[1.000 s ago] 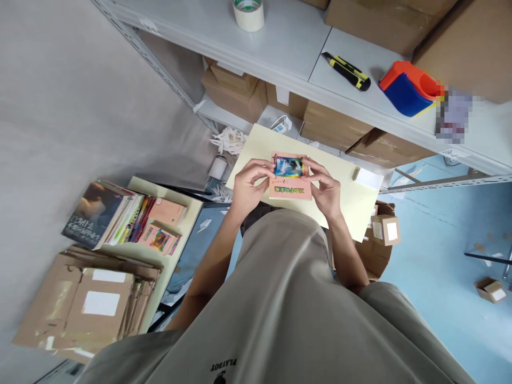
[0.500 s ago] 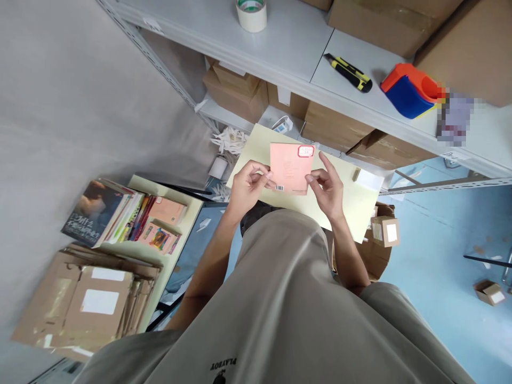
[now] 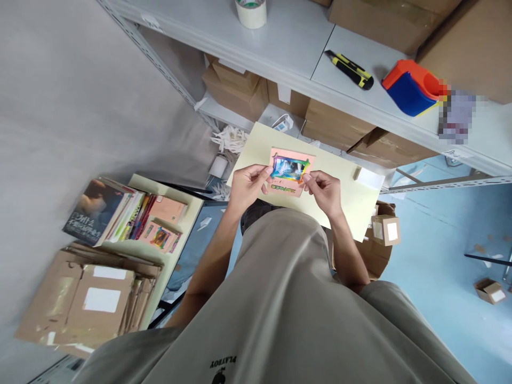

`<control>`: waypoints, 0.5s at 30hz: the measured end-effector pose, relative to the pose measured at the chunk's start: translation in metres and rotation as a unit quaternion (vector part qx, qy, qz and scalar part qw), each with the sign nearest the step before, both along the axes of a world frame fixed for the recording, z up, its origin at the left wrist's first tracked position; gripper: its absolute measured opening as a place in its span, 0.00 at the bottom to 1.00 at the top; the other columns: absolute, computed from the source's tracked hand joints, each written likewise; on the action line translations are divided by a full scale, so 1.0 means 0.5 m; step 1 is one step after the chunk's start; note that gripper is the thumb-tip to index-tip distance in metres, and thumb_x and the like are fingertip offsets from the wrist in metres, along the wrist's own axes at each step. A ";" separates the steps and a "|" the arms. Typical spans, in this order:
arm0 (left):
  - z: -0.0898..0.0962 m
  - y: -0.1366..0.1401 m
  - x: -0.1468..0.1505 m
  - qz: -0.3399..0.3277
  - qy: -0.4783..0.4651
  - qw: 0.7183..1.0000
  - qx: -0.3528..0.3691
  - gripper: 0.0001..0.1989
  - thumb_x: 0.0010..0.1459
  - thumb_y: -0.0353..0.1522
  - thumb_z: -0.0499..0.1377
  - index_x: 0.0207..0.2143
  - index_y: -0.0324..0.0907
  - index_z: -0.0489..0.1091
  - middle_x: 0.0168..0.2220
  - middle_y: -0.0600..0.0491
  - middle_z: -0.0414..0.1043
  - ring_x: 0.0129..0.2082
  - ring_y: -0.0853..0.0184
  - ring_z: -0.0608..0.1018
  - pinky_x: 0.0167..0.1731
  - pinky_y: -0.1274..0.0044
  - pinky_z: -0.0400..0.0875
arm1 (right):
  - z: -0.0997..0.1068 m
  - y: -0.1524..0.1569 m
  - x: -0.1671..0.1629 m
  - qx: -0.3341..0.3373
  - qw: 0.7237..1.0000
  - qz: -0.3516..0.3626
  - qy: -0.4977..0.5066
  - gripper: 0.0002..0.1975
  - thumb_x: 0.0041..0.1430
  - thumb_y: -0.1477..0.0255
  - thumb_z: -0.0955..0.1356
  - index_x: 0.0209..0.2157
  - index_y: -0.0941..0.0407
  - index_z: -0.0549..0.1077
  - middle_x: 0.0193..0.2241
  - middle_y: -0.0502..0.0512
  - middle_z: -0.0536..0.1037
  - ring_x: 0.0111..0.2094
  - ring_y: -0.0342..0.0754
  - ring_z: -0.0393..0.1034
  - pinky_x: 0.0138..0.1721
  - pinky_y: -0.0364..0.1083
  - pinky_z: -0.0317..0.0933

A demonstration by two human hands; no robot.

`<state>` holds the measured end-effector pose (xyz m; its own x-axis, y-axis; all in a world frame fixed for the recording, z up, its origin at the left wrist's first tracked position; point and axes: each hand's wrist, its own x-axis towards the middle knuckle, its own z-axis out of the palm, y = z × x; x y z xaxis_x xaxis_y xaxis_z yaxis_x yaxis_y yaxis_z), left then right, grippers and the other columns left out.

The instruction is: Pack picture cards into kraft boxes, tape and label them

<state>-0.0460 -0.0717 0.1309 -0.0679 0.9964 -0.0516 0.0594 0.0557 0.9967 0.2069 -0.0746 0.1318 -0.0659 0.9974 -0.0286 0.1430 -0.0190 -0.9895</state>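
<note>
A small pink book with a colourful picture on its cover is held between my two hands over a pale yellow tabletop. My left hand pinches its left edge between thumb and fingers. On the opposite edge, my right hand grips it the same way. The cover picture faces up, framed in rainbow colours, with a title strip near the edge closest to me.
To the left, a row of books stands beside flattened cardboard boxes. The grey shelf ahead carries a tape roll, a utility knife and an orange-blue tape dispenser. A cardboard box is at right.
The book has been turned over: its plain pink back with barcode and red-framed label showed before, now its picture cover does. My right index finger has come down from its raised position.
</note>
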 end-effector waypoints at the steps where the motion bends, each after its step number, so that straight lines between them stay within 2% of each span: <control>1: 0.000 -0.001 0.001 0.001 0.002 1.000 -0.003 0.35 0.62 0.66 0.75 0.35 0.42 0.85 0.29 0.50 0.86 0.17 0.71 0.76 0.17 0.78 0.70 | 0.000 -0.001 -0.002 -0.001 1.000 -0.002 0.005 0.34 0.67 0.32 0.77 0.33 0.51 0.86 0.25 0.52 0.85 0.25 0.46 0.74 0.29 0.47 0.74; 4: 0.004 -0.006 0.000 0.007 -0.004 1.000 -0.018 0.38 0.61 0.69 0.72 0.38 0.42 0.86 0.31 0.48 0.87 0.19 0.69 0.80 0.17 0.79 0.71 | -0.004 -0.003 -0.001 -0.004 1.000 -0.002 0.020 0.33 0.66 0.33 0.79 0.38 0.51 0.90 0.28 0.53 0.88 0.26 0.47 0.77 0.29 0.47 0.76; 7: 0.011 -0.014 -0.005 0.023 -0.006 0.998 -0.057 0.42 0.66 0.71 0.65 0.42 0.39 0.88 0.34 0.44 0.90 0.24 0.63 0.87 0.23 0.77 0.80 | -0.013 -0.002 0.010 -0.002 1.000 0.010 0.010 0.31 0.69 0.37 0.78 0.49 0.50 0.93 0.40 0.56 0.94 0.31 0.50 0.84 0.33 0.50 0.82; 9: 0.012 -0.016 -0.007 0.031 -0.003 0.997 -0.066 0.41 0.66 0.69 0.68 0.47 0.39 0.89 0.38 0.43 0.91 0.30 0.59 0.90 0.29 0.73 0.87 | -0.022 0.001 0.017 0.010 1.000 0.023 -0.007 0.30 0.73 0.38 0.75 0.56 0.48 0.93 0.49 0.56 0.95 0.38 0.52 0.88 0.41 0.53 0.87; 11: 0.006 -0.015 -0.007 0.032 -0.006 0.998 -0.052 0.37 0.62 0.64 0.75 0.51 0.40 0.89 0.42 0.44 0.92 0.38 0.54 0.93 0.36 0.68 0.91 | -0.030 0.004 0.021 0.022 0.999 0.034 -0.014 0.32 0.75 0.38 0.73 0.60 0.47 0.92 0.56 0.56 0.94 0.46 0.56 0.91 0.50 0.57 0.89; 13: -0.007 -0.012 -0.007 0.033 -0.014 0.999 -0.039 0.35 0.59 0.60 0.79 0.53 0.42 0.88 0.44 0.45 0.93 0.43 0.51 0.94 0.40 0.66 0.93 | -0.036 0.006 0.021 0.025 0.999 0.044 -0.014 0.33 0.76 0.37 0.72 0.62 0.46 0.91 0.60 0.55 0.92 0.56 0.60 0.91 0.58 0.61 0.88; 15: -0.023 -0.010 -0.005 0.045 -0.013 0.998 -0.028 0.33 0.59 0.58 0.80 0.55 0.44 0.86 0.44 0.47 0.93 0.43 0.52 0.94 0.40 0.66 0.93 | -0.037 0.004 0.017 0.027 0.998 0.049 -0.026 0.33 0.75 0.36 0.72 0.62 0.45 0.91 0.64 0.54 0.90 0.65 0.63 0.87 0.67 0.65 0.84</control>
